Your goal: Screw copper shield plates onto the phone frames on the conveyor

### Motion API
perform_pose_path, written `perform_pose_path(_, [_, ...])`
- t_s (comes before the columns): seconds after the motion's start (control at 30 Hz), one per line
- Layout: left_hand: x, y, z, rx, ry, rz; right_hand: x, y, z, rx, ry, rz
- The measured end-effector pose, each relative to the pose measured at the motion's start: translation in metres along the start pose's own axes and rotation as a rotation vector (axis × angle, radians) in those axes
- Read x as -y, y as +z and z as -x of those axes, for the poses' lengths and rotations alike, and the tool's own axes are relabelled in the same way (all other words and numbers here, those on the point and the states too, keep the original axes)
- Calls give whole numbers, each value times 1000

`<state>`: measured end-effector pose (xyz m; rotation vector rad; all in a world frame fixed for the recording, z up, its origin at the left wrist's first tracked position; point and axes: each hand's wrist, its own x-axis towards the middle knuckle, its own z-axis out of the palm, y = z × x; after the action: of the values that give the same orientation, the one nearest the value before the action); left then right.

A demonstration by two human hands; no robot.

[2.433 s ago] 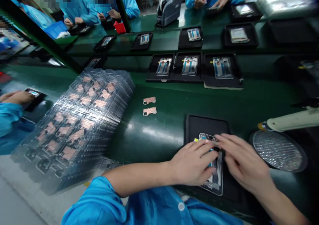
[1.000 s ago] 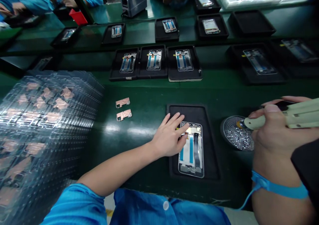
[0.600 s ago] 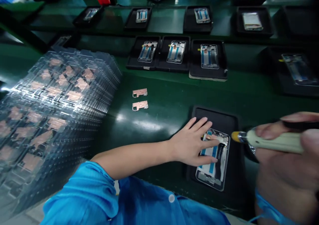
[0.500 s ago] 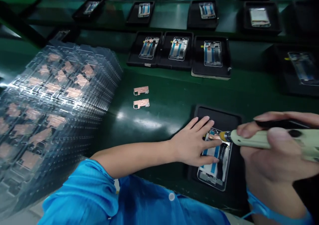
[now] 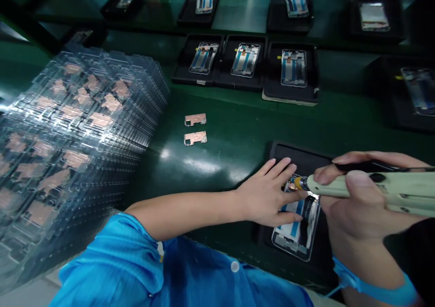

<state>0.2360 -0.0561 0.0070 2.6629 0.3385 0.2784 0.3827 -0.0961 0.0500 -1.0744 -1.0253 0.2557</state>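
A phone frame (image 5: 295, 240) with blue strips lies in a black tray (image 5: 299, 151) in front of me. Across its upper left part rests my left hand (image 5: 268, 191), its fingers spread and flat on the frame. My right hand (image 5: 356, 203) is wrapped round a pale green electric screwdriver (image 5: 390, 187), which lies nearly level. The yellow tip of the tool is at the upper part of the frame, close to my left fingers. Whether the bit touches a screw is hidden. A blue wrist strap (image 5: 370, 286) circles my right wrist.
On the left stands a tall stack of clear plastic trays (image 5: 149, 80) holding copper-coloured parts. Two copper-coloured boards (image 5: 195, 138) lie on the green table (image 5: 224, 117). Several black trays (image 5: 288, 94) with phone frames line the back.
My right hand has brought the screwdriver slightly left, its tip nearer my left fingers. My left hand stays on the frame. The view has shifted a little.
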Motion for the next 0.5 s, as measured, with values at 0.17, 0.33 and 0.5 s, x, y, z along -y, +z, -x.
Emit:
perform_pose_path(0.17, [0,1,-1,-4,-6,6,-2,0,0,28,-3,-25])
perform_pose_path(0.33, [4,0,2,-5,9,10,-2,4,2,29,50,-43])
perform_pose_path(0.5, [-6,-15,23,-13,-83,16,0,5,4,8,82,-6])
